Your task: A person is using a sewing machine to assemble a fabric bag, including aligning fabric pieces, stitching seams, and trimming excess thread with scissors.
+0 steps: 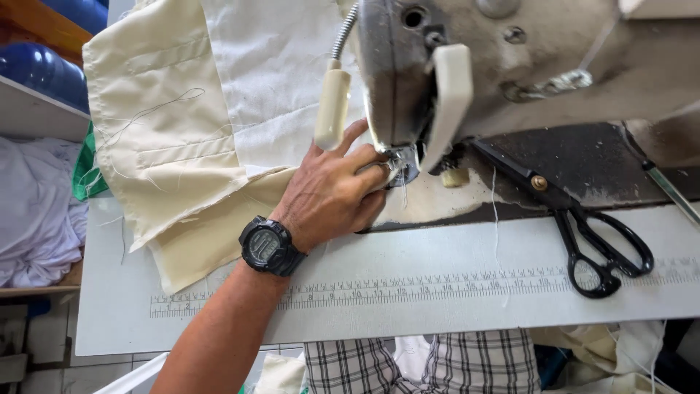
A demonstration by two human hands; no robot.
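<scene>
A grey sewing machine fills the upper right of the frame, and its head blocks the view of the needle area and of whatever lies directly beneath it. A cream lamp on a flexible metal neck hangs at upper centre, just above the left hand. That hand, with a black digital watch on its wrist, lies flat at centre frame with fingers together, pressing cream fabric down on the table beside the presser foot; the fingertips reach just to the foot. The fabric spreads from the hand toward the upper left, with loose threads on it. The right hand is out of view. Black scissors lie on the machine bed and table at right, well apart from the hand. The white table carries a printed ruler strip along its front. At the left edge, white cloth is piled on a lower shelf, with a green piece beside it. Checked cloth shows at bottom centre, and blue rounded shapes at upper left.
</scene>
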